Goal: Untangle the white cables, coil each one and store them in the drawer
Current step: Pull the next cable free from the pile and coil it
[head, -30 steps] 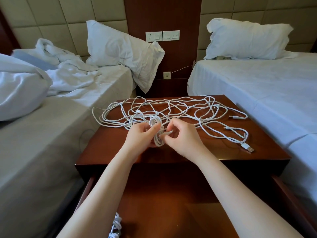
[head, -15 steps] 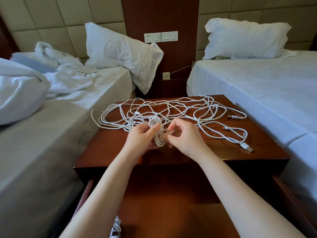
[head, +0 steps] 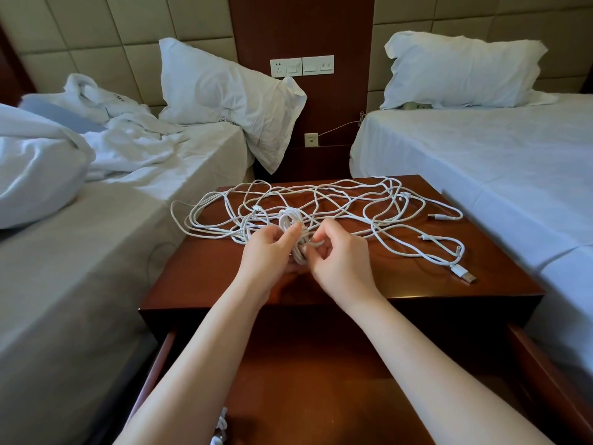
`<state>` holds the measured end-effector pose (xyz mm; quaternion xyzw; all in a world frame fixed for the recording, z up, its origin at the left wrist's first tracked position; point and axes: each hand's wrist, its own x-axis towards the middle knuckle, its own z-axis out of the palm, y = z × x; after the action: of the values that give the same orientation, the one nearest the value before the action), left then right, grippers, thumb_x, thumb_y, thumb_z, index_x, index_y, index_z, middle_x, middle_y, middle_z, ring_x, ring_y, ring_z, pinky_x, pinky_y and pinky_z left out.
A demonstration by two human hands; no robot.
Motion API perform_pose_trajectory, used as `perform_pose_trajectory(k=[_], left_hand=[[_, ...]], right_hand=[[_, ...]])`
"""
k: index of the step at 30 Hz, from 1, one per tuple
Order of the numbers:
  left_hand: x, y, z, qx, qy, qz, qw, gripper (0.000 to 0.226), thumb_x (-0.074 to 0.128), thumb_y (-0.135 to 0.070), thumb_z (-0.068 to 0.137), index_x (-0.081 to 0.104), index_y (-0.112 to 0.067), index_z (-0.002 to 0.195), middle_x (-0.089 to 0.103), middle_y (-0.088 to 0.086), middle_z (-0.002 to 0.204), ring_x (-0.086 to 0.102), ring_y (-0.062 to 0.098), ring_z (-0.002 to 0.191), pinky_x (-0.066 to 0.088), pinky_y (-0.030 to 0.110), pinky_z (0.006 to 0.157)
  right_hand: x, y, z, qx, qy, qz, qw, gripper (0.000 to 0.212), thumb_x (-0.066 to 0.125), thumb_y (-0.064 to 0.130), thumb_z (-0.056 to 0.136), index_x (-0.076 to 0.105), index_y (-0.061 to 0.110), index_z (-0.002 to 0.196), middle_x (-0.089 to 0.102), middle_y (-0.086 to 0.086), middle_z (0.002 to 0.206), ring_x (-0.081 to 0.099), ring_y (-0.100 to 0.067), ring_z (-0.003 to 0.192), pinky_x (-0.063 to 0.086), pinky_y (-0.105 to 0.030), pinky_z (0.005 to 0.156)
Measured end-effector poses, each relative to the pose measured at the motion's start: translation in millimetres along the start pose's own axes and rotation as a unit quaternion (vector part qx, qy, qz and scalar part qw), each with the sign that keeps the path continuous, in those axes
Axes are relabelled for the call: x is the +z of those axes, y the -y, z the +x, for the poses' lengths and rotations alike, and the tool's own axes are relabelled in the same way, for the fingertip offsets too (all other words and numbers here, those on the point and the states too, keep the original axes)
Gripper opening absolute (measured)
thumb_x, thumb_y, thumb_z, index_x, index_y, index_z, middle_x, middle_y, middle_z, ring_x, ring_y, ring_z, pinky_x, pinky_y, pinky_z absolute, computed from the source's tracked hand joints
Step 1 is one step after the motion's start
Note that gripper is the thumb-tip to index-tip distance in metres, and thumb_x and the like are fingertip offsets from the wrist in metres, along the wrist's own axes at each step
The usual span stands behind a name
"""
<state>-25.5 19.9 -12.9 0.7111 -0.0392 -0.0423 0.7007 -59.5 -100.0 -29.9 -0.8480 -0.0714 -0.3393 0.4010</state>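
Observation:
A tangle of white cables (head: 346, 200) sprawls over the top of the brown nightstand (head: 205, 277). Above its front middle, my left hand (head: 269, 252) grips a small upright coil of white cable (head: 290, 220). My right hand (head: 337, 255) pinches the loose end of that cable beside the coil. A USB plug (head: 463, 273) lies at the right front of the tabletop. Below my forearms the drawer (head: 321, 380) is pulled open. Part of a white cable (head: 221, 428) shows in its near left corner, half hidden by my left arm.
A bed with a rumpled duvet (head: 38, 168) and a pillow (head: 224, 101) flanks the nightstand on the left. A made bed (head: 481, 162) with a pillow (head: 459, 72) flanks it on the right. Wall sockets (head: 301, 65) sit on the panel behind.
Both hands stay at the coil. My right-hand fingers have shifted slightly around the cable end; the tangle has barely moved.

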Motion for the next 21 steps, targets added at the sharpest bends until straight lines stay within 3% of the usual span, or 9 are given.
perform_pose_trajectory(k=[5,10,13,18,21], left_hand=[[-7.1,-6.8,-2.6,-0.010,0.021,-0.022,0.999,0.037,0.054,-0.033,0.096,0.061,0.002,0.103,0.072,0.016,0.094,0.073,0.026,0.079,0.058,0.032,0.065],[-11.0,-6.8,-2.7,0.003,0.018,-0.023,1.000,0.034,0.054,-0.032,0.096,0.063,0.000,0.102,0.073,0.017,0.093,0.073,0.028,0.081,0.059,0.036,0.071],[-11.6,-7.6,-3.0,0.003,0.010,-0.027,1.000,0.034,0.055,-0.032,0.096,0.064,0.000,0.102,0.072,0.017,0.091,0.073,0.027,0.080,0.059,0.036,0.072],[-7.3,-7.4,-4.7,0.009,0.010,-0.036,0.999,0.035,0.056,-0.031,0.095,0.065,0.003,0.097,0.071,0.016,0.090,0.071,0.022,0.078,0.058,0.033,0.067],[-9.3,-9.2,-4.5,0.005,0.007,-0.048,0.999,0.039,0.056,-0.033,0.095,0.065,0.004,0.103,0.070,0.018,0.096,0.071,0.018,0.075,0.057,0.030,0.064]], right_hand=[[-0.7,1.7,1.8,0.015,0.004,0.029,0.999,0.019,0.076,0.012,0.081,0.058,0.015,0.076,0.058,0.010,0.060,0.058,-0.009,0.057,0.047,-0.020,0.055],[-12.9,4.7,10.8,-0.036,0.114,0.004,0.993,0.004,0.062,0.010,0.091,0.062,0.014,0.090,0.065,0.003,0.072,0.063,-0.007,0.061,0.054,-0.025,0.063],[-16.1,6.3,14.3,-0.070,0.150,-0.026,0.986,0.008,0.055,0.007,0.093,0.059,0.011,0.099,0.063,0.005,0.071,0.062,-0.009,0.066,0.054,-0.030,0.069],[-11.6,2.4,10.8,-0.115,0.109,-0.068,0.985,0.011,0.059,0.009,0.090,0.066,0.014,0.096,0.071,-0.001,0.079,0.064,-0.014,0.068,0.055,-0.035,0.064],[-14.5,-1.0,13.1,-0.105,0.096,-0.006,0.990,0.015,0.068,0.010,0.085,0.076,0.015,0.097,0.075,0.004,0.086,0.066,-0.007,0.075,0.054,-0.021,0.072]])
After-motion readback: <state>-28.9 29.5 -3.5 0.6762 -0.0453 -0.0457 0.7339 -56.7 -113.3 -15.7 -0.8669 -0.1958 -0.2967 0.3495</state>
